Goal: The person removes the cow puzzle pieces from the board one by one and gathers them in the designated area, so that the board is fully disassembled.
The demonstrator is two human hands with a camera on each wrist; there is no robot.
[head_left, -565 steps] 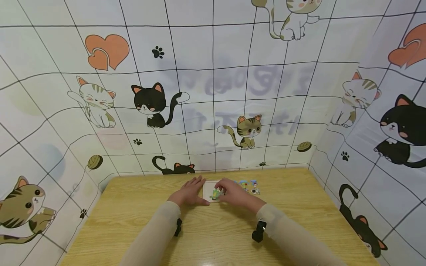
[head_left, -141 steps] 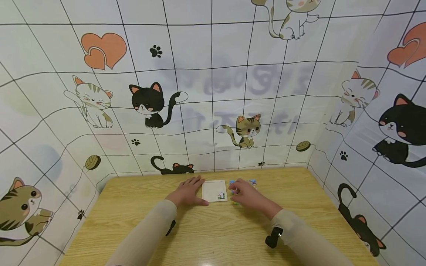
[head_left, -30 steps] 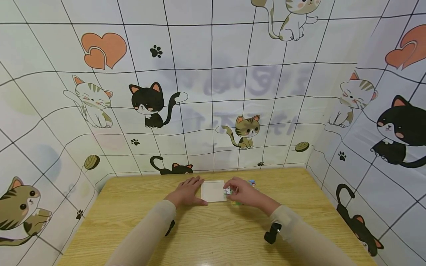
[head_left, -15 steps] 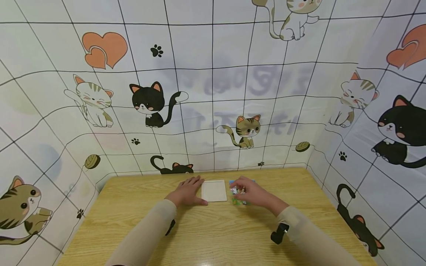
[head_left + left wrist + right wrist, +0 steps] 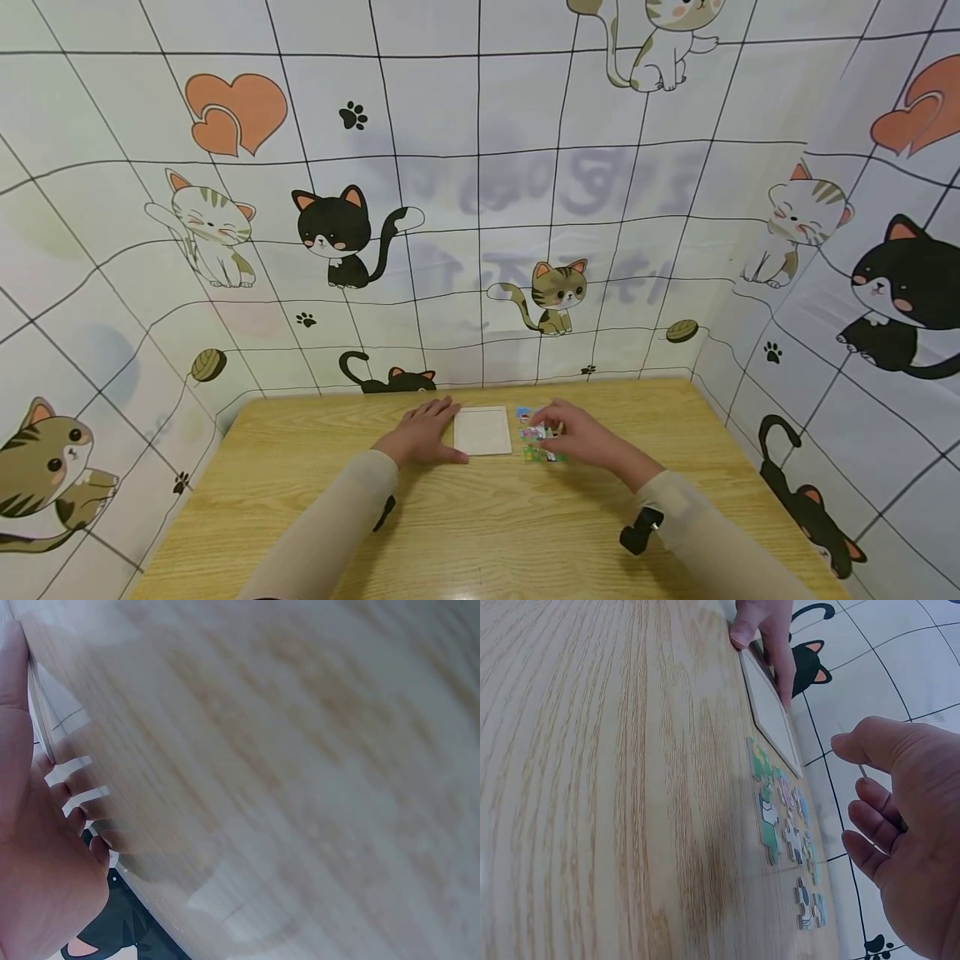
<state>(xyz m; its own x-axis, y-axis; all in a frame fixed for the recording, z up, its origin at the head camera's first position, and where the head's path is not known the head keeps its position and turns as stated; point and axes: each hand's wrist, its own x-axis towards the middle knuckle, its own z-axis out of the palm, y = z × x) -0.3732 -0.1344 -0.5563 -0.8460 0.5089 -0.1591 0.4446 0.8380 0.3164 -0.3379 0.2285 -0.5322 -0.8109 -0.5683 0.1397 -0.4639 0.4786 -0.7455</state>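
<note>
A square, pale puzzle tray [image 5: 482, 431] lies bare on the table. My left hand [image 5: 422, 433] rests along its left edge, fingers spread and the thumb near the front corner. Right of the tray, several colourful jigsaw pieces [image 5: 767, 821] lie close together on the wood. My right hand [image 5: 581, 433] is above these pieces and pinches one jigsaw piece [image 5: 863, 773] between thumb and forefinger, seen almost edge-on in the right wrist view. Its other fingers [image 5: 870, 821] are curled. In the head view the hand covers part of the laid-out pieces.
The wooden table [image 5: 480, 525] meets a cloth wall [image 5: 450, 250] printed with cats along its back edge. Two pieces [image 5: 804, 904] lie a little apart from the others. A black wrist camera [image 5: 640, 532] sits on the right sleeve.
Earlier, single pieces lay in the tray. A second ago my right hand was at the tray's right edge with a piece; it has since moved right, over the loose pieces. The left hand stays.
</note>
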